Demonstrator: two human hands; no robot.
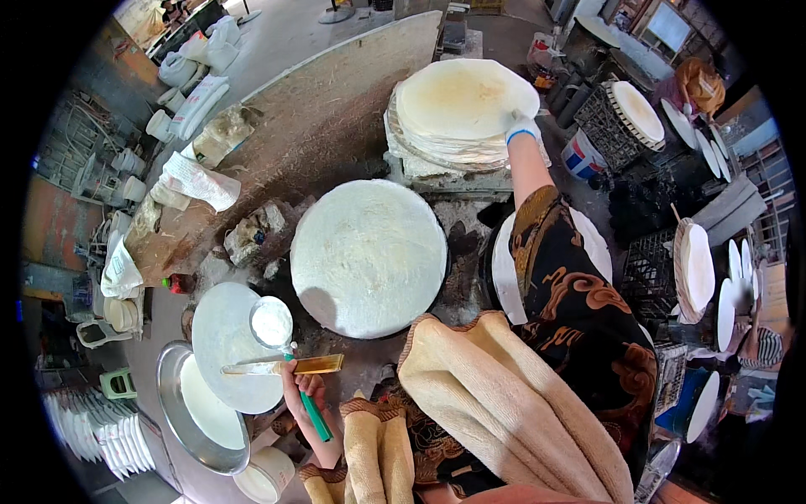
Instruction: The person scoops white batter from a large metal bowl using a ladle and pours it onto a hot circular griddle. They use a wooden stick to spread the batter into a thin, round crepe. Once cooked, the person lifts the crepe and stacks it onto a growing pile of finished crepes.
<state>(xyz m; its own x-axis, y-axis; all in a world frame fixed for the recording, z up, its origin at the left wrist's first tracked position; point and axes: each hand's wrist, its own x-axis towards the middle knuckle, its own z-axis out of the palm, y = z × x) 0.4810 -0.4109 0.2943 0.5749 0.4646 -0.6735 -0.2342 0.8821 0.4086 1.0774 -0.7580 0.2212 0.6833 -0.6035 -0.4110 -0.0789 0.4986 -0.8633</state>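
Observation:
My left hand [304, 382] is closed on a green-handled ladle [271, 322] with white stuff in its bowl and a flat scraper [321, 363], over a pale disc [231, 311]. Left of these is a steel basin of white batter [214, 403]. My gloved right hand [519, 126] reaches to the right edge of a stack of round, thin sheets [457, 97]; its fingers are blurred. A round griddle coated white [365, 252] sits in the centre. A second round surface [588, 239] is partly hidden by my right arm.
A long board [327, 105] with sacks [201, 181] runs along the back left. At right are crates [613, 118] and several round sheets [695, 269]. A white bucket [263, 475] stands at lower left. A person [172, 13] is in the far background.

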